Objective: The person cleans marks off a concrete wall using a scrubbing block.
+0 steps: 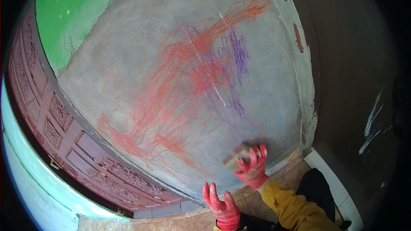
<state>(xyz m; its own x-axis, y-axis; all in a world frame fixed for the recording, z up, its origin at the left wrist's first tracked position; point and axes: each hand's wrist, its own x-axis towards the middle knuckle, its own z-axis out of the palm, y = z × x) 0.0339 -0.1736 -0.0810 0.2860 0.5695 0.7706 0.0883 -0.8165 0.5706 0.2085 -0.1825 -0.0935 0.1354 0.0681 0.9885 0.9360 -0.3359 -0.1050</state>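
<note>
My right hand (253, 168), in a red knitted glove with worn or coated fingertips, grips a blurred hand-held block (235, 158). The block is pressed to or held very close to the low part of a bare grey cement wall (128, 54); whether it is a brush or a sanding block I cannot tell. Red, orange and purple crayon-like scribbles (205, 67) spread over the wall above and to the left. My left hand (223, 205), gloved alike, hangs lower and further left with fingers apart and nothing held. It is near the wall's foot.
A carved reddish wooden door (61, 115) stands on the left. Green paint (74, 6) covers the wall's upper left. On the right are a peeling pale corner edge (297, 57) and a dark scratched surface (346, 70). Brown floor tiles (167, 225) run along the wall's foot.
</note>
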